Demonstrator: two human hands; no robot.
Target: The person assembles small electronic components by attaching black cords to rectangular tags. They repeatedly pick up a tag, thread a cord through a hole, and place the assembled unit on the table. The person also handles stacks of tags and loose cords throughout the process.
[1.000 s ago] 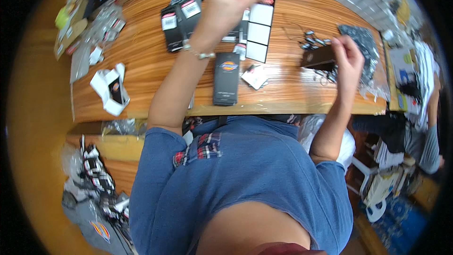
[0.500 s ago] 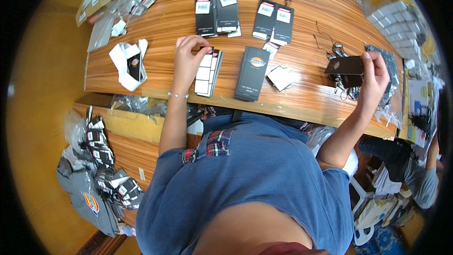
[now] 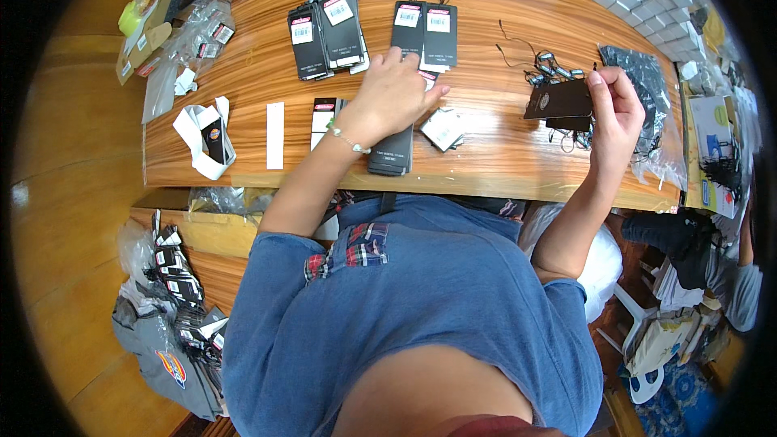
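My left hand [image 3: 395,95] hovers over a stack of dark printed hang tags [image 3: 392,154], fingers apart and nothing seen in it. Its wrist partly covers a pile of black-and-white tags [image 3: 322,123]. In my right hand [image 3: 617,109], thumb and fingers pinch dark brown tags [image 3: 558,101], held above a heap of black tag strings [image 3: 554,69]. Small white square cards [image 3: 443,128] lie between my hands. A blank white strip [image 3: 275,136] rests on the table, left of the black-and-white pile.
Finished-looking strung tags with barcode stickers [image 3: 328,32] and a strung pair [image 3: 425,28] lie farther back. On the left sits a looped white band [image 3: 194,142]. Plastic bags [image 3: 639,89] and bagged white boxes [image 3: 647,0] line the right. Below left are bundled tags [image 3: 178,275].
My left hand has left the black-and-white pile and moved right over the dark tag stack. The white strip now lies on the table. My right hand still holds the brown tags.
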